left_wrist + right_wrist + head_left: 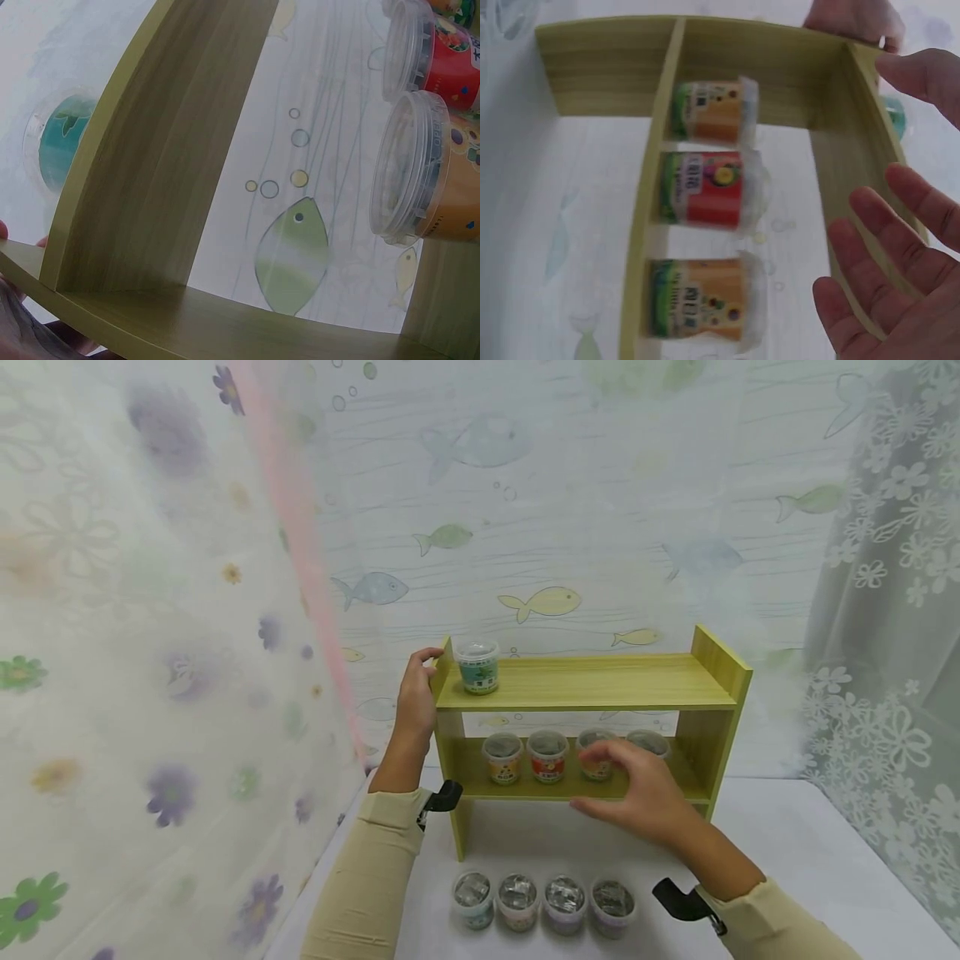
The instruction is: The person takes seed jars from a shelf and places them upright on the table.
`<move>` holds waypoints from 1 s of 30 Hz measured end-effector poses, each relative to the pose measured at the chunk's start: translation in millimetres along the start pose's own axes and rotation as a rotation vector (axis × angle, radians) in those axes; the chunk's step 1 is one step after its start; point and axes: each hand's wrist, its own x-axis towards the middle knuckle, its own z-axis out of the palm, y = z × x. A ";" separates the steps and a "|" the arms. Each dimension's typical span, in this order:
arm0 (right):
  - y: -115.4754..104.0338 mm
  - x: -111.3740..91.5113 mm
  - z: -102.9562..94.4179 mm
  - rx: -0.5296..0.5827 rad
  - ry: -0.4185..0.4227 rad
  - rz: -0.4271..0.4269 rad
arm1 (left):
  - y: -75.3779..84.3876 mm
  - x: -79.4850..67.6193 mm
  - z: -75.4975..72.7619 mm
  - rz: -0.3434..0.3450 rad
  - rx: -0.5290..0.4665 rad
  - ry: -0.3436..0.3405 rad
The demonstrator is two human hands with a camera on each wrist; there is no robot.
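Note:
My left hand (417,693) grips the upper left side panel of a yellow-green wooden shelf (585,681), fingertips over the panel's edge. My right hand (637,789) hovers in front of the lower board, thumb and fingers spread apart and nothing between them. It overlaps an orange-labelled tub (595,768) and partly covers another lidded tub (649,743) at the right in the head view. Left of these stand a red-labelled tub (547,757) and a yellow-orange tub (502,758). A green-labelled tub (478,668) sits at the left end of the top board.
On the white table (780,860), in front of the shelf, several clear-lidded tubs form a row, among them a pale blue one (473,900) and a purple one (612,908). Fish-patterned curtain (600,527) hangs close behind; flowered curtain (150,693) lines the left side.

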 end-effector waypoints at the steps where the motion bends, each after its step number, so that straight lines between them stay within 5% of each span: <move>1: -2.1 2.3 -1.4 0.003 0.002 -0.011 | 0.0 0.2 0.3 0.001 -0.004 -0.001; 30: -31.4 58.6 -19.7 -0.015 0.096 -0.180 | -2.8 1.8 -0.2 0.006 0.022 0.006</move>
